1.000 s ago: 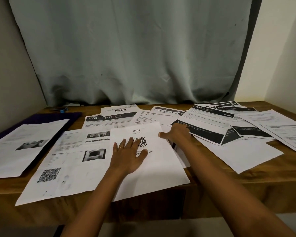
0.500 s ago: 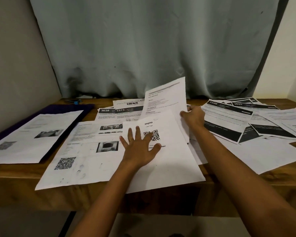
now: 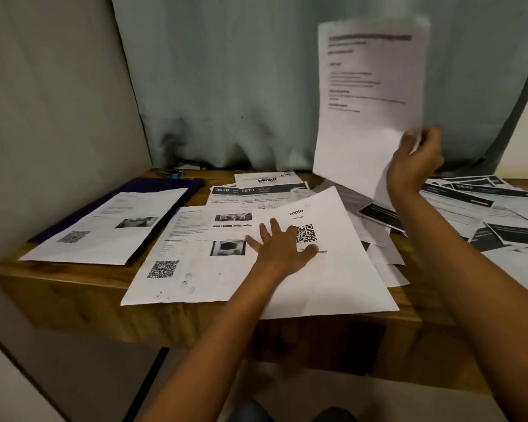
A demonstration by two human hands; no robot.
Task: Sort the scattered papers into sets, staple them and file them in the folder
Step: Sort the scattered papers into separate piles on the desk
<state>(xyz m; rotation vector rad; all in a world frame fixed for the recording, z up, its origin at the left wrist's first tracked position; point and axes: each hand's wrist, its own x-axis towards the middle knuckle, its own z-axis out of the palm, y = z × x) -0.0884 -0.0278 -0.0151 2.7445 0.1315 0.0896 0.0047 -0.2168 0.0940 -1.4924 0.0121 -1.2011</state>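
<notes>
At the near edge of the bench (image 3: 58, 287), my left grip (image 3: 279, 248) is lying spread and flat on the zepto sheet (image 3: 333, 278), fingers straight. It is pinning the sheet so the papers beneath are not sliding while I am working. That sheet is hanging slightly over the edge. Just to its left and partly tucked under it, a sheet with a square code and photos (image 3: 189, 269) is lying face up.

Further back on the right, my right grip (image 3: 415, 166) is pinching the lower right edge of a text page (image 3: 366, 102). I am holding it upright above the pile so that I can read its heading and judge which set it belongs to. Toward the right edge, the unsorted papers (image 3: 485, 208) are overlapping loosely, so most of the sorting is waiting to be done.

Along the left edge the purple folder (image 3: 153, 185) is lying flat with one printed sheet (image 3: 110, 226) on top, probably the start of a set. In the far left corner, what looks like the stapler (image 3: 173, 174) is sitting out of the way.
</notes>
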